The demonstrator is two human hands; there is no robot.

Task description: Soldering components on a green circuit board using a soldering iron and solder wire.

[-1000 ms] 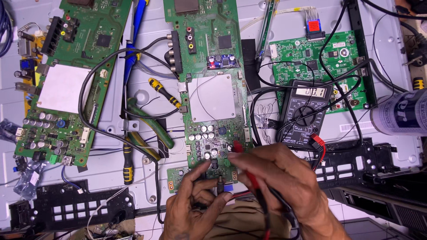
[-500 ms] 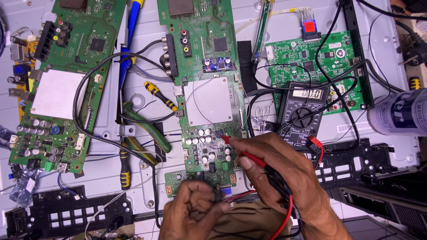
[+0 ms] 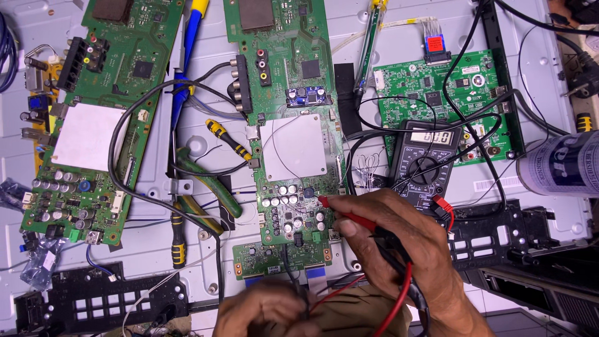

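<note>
Pinching a red probe [image 3: 340, 211], the right hand [image 3: 399, 243] touches its tip, beyond the fingers, to the board [image 3: 293, 150]; the left hand [image 3: 265, 309] grips a black probe [image 3: 293, 274].

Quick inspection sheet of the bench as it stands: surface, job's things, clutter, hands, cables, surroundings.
Surface: grey metal panel, crowded.
Job's things: red probe, tip on the middle circuit board by its capacitors; black multimeter beside it, display lit.
Clutter: left circuit board, small green board, green-handled pliers, yellow-black screwdriver, spray can.
Hands: right hand grips the red probe; left hand holds a dark probe low on the board, fingers blurred.
Cables: black leads loop over boards and meter.
Surroundings: black plastic brackets at the near edge.
</note>
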